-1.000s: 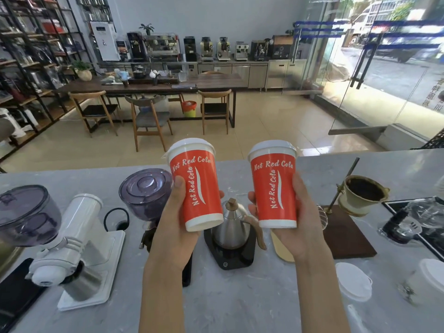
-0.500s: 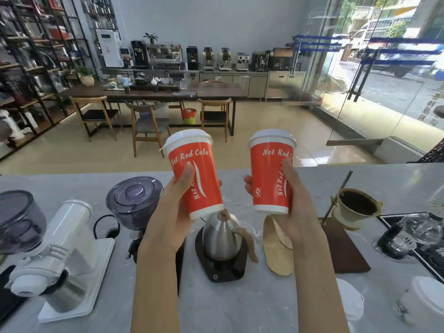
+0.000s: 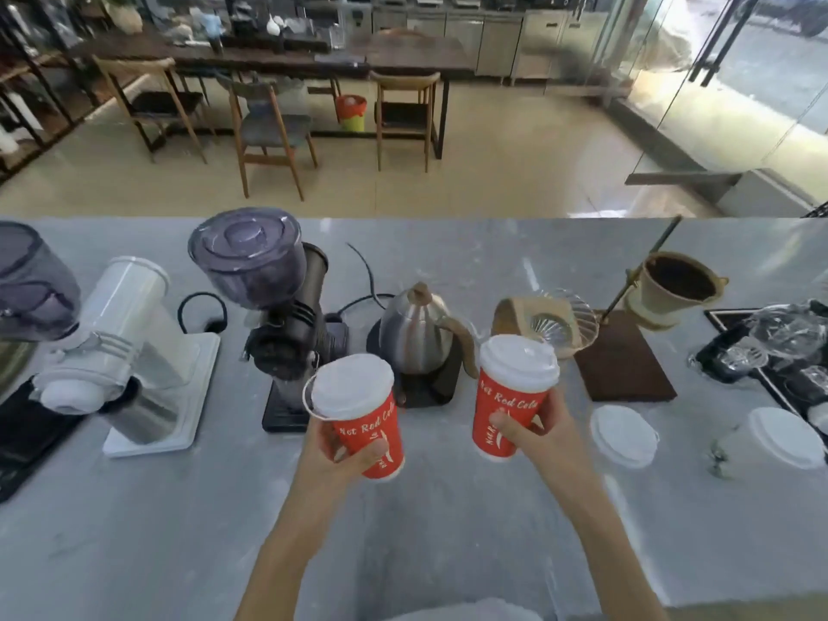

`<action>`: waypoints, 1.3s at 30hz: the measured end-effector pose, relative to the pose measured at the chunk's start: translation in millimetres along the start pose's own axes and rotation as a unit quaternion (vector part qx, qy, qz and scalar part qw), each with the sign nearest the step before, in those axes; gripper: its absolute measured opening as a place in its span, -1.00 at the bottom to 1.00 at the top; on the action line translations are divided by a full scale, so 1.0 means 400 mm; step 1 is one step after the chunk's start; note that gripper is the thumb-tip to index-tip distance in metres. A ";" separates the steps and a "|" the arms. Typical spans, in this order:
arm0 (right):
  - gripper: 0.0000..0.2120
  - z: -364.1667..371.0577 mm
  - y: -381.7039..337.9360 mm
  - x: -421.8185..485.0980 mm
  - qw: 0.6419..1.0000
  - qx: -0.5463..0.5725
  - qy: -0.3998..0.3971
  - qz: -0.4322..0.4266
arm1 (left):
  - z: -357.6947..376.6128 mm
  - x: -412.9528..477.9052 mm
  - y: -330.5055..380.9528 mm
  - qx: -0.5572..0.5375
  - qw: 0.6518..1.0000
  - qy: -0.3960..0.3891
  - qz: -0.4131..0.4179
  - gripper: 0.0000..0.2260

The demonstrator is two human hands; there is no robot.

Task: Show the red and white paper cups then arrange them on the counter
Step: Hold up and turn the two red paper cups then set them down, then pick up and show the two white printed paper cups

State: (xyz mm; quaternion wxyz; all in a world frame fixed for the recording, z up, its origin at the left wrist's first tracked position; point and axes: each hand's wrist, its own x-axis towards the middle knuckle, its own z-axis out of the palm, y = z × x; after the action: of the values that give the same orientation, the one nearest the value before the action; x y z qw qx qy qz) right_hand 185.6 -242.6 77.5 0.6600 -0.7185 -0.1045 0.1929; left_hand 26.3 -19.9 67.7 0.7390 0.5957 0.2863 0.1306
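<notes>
Fingers (image 3: pixel 358 450) of both hands around red lidded cups over grey marble counter (image 3: pixel 134 531), café beyond

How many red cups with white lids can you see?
2. One red paper cup with a white lid is in the left hand; the other red paper cup is in the right hand.

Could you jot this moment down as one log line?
left hand: holds left cup | right hand: holds right cup | both lidded, above counter | not set down
</notes>
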 end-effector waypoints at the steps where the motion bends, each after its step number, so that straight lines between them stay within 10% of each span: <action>1: -0.20 0.009 0.046 -0.031 1.000 0.010 0.002 0.012 | -0.022 -0.023 -0.043 0.012 1.000 0.006 -0.018 -0.16; 17: -0.21 0.146 0.295 -0.040 0.999 -0.019 0.035 -0.004 | -0.151 0.005 -0.194 0.126 0.990 0.054 0.042 -0.47; 32: -0.13 0.172 0.389 -0.005 0.997 -0.075 0.023 0.016 | -0.172 0.039 -0.285 0.131 0.990 0.047 0.014 -0.22; 39: -0.18 0.193 0.418 -0.007 0.992 -0.117 0.052 0.008 | -0.166 0.043 -0.325 0.162 0.984 0.064 0.025 -0.40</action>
State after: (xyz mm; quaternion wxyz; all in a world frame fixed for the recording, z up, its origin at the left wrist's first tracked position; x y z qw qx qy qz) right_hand 133.7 -191.4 -91.6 0.5745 -0.8006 -0.0856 0.1471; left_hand -17.5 9.7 -69.6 0.6096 0.7047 0.3355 0.1387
